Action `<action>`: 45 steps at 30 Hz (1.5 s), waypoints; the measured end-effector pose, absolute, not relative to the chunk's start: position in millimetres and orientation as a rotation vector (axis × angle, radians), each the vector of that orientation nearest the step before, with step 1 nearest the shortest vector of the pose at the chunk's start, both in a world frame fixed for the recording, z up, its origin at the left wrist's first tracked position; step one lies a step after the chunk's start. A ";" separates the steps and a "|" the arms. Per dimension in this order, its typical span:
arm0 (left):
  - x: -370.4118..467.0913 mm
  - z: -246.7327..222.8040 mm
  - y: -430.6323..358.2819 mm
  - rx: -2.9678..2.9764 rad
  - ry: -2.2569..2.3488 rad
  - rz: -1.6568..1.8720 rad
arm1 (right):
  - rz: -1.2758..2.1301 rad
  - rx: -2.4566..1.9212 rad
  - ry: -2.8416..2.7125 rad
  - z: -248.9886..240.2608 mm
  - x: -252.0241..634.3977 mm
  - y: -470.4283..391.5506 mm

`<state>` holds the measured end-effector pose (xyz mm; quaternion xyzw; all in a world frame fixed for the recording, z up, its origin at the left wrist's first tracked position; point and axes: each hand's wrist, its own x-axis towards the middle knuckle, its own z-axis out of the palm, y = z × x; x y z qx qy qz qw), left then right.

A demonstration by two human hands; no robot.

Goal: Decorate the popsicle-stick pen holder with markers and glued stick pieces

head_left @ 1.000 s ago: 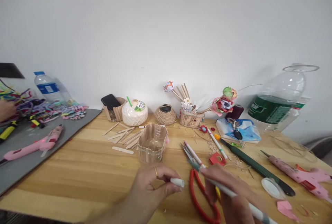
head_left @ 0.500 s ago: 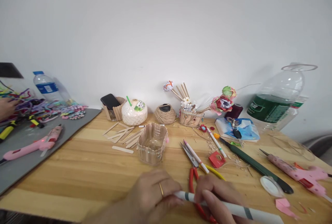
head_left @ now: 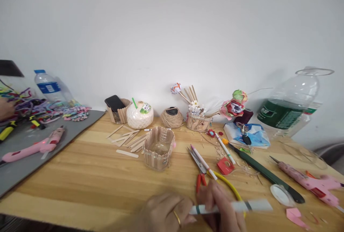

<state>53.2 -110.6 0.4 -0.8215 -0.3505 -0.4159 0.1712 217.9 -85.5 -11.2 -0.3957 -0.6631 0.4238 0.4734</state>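
Low at the front, my left hand (head_left: 165,212), with a gold ring, pinches one end of a white marker pen (head_left: 239,206) with dark green bands. My right hand (head_left: 223,203) grips the same marker by its middle, and its far end sticks out to the right, blurred. Just beyond my right hand lie red-handled scissors (head_left: 199,164), partly covered by it. A second marker (head_left: 204,162) rests across them, and a yellow curved handle (head_left: 229,185) shows alongside. Ahead stands a clear plastic box (head_left: 158,149) edged with wooden craft sticks.
Loose craft sticks (head_left: 127,153), a wrapped coconut (head_left: 139,115) and a twine ball (head_left: 172,118) lie behind. At right are a dark green knife (head_left: 266,171), a pink glue gun (head_left: 309,182) and a large bottle (head_left: 287,106). Another person's hand (head_left: 5,109) is far left.
The marker has swung to nearly level, its right end rising and moving left. My left hand has shifted right and lower; more of the yellow handle shows now.
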 end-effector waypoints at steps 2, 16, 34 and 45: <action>48.0 4.3 -107.3 -2.336 -0.981 -1.162 | 0.998 -1.008 -1.619 -3.2 224.6 -71.4; -3.8 -0.5 -81.4 -2.126 -1.297 -0.761 | 0.138 -1.179 -2.421 -15.6 301.6 39.7; 61.0 -25.5 -92.1 -1.962 -1.101 -0.651 | -0.294 -1.296 -2.474 7.3 273.9 58.5; 70.9 -28.6 -91.3 -1.836 -1.110 -0.744 | -0.332 -1.687 -2.613 6.8 239.4 80.1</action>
